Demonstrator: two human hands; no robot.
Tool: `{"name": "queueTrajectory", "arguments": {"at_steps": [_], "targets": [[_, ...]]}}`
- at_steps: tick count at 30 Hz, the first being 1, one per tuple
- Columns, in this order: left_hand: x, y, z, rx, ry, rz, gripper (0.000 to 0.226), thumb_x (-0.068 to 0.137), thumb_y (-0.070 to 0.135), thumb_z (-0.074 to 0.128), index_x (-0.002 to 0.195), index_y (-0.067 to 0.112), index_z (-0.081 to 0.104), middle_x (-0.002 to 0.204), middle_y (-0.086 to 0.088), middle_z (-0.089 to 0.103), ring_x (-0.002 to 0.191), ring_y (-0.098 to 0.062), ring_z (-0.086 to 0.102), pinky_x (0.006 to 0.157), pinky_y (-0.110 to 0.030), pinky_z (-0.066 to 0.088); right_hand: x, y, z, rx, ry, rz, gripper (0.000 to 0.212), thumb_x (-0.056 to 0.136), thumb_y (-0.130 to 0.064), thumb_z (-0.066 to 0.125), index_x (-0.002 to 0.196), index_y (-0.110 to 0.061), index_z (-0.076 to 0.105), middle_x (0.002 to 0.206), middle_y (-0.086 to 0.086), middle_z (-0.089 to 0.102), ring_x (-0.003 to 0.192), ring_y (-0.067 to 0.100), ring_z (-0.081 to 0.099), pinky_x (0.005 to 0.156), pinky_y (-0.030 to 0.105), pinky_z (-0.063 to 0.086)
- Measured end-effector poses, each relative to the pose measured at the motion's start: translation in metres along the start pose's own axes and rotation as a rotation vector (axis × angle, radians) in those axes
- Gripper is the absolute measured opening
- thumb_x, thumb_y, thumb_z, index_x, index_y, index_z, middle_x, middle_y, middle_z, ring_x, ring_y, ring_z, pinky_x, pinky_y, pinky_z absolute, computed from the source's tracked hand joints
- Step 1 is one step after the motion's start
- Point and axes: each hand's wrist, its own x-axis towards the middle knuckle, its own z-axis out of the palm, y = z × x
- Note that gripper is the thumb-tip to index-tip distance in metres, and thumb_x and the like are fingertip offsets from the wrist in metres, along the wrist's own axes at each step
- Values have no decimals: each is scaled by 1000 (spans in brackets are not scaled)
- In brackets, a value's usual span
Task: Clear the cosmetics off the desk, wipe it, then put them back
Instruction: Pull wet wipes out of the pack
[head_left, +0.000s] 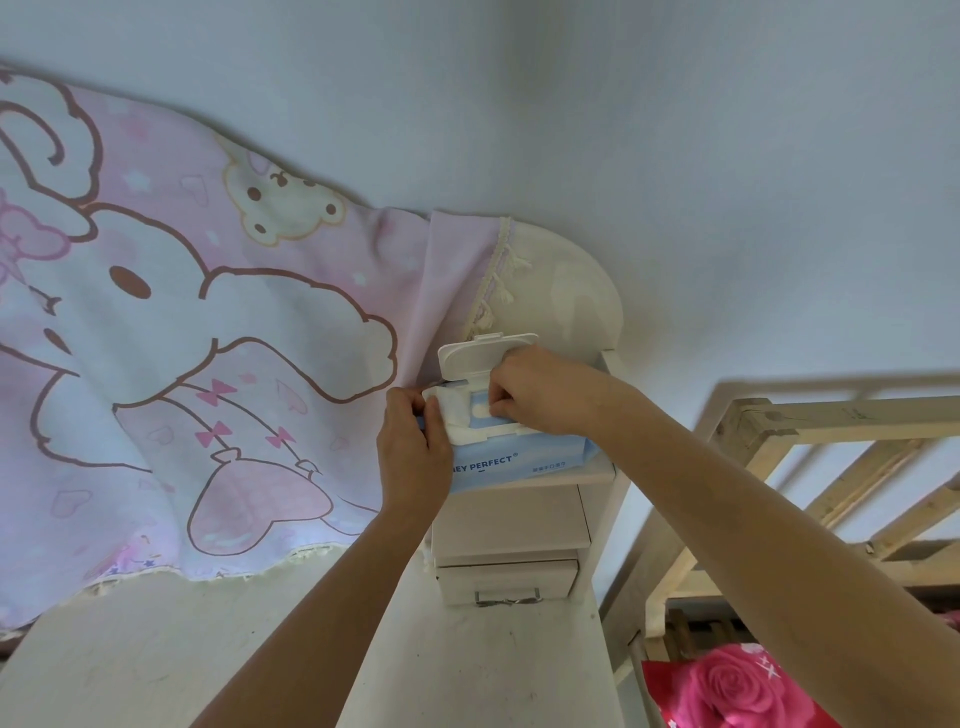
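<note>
Head view, only one camera here, and it's looking pretty far up, so you mostly get the pale wall and both bare arms reaching up to a small white shelf unit (571, 364) that stands on the white surface (467, 665).

The thing being worked on is a light blue pack of wet wipes (524, 457) with "PERFECT" printed on the front. It sits on top of the shelf unit, right above two small drawers (509, 545); the lower drawer has a metal handle. The pack's white flip lid (483, 353) stands open, tilted up and back.

Left hand (413, 447) is on the left end of the pack, and its grip is closed around that end, with a white wipe (454, 410) sticking out of the opening just beside the thumb. Right hand (540, 389) is over the top of the pack at the opening, fingers curled down and pinching there. Can't really tell whether it has the wipe itself or just the plastic rim.

To the left, a big pink cartoon curtain (182, 338) with a bunny and a little bear hangs over the back of the surface, its fringed edge touching the rounded top of the shelf unit. To the right there's a wooden bed frame (805, 441), and a red cloth with pink roses (727, 691) down in the corner. No cosmetics visible from this angle.
</note>
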Motion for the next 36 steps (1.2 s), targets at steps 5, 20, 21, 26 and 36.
{"name": "queueTrajectory", "arguments": {"at_steps": [5, 20, 21, 26, 36], "targets": [[-1, 3, -2, -8, -7, 1, 14, 101, 21, 45, 90, 13, 40, 79, 5, 51, 70, -8, 51, 59, -11, 36, 4, -4, 2, -141, -94, -19, 20, 99, -19, 47, 100, -6, 63, 109, 14, 52, 80, 27, 54, 78, 41, 51], [0, 4, -2, -15, -14, -21, 15, 101, 21, 46, 90, 12, 40, 78, 5, 50, 68, -8, 50, 57, -8, 40, -1, -5, 7, -352, 28, -135, 21, 101, -23, 48, 101, -11, 66, 100, 9, 58, 89, 28, 61, 76, 45, 54], [0, 4, -2, -16, -16, -22, 15, 101, 21, 46, 91, 12, 40, 78, 6, 50, 68, -8, 50, 58, -6, 40, 0, -5, 7, -370, 31, -142, 17, 99, -18, 50, 99, -11, 66, 95, 8, 55, 87, 28, 61, 74, 44, 55], [0, 3, -3, -25, -12, -2, 15, 101, 20, 46, 89, 12, 40, 77, 5, 49, 67, -7, 49, 58, -7, 39, 5, 3, 18, -436, 62, -157, 11, 95, -3, 52, 92, -13, 54, 87, 6, 47, 84, 28, 61, 66, 43, 53], [1, 0, -1, -23, -17, 1, 16, 101, 22, 45, 90, 12, 40, 78, 4, 50, 69, -9, 50, 58, -15, 38, 6, 4, 14, -285, 5, -136, 19, 92, -1, 44, 84, -17, 37, 86, 8, 45, 88, 26, 54, 74, 40, 50]]}}
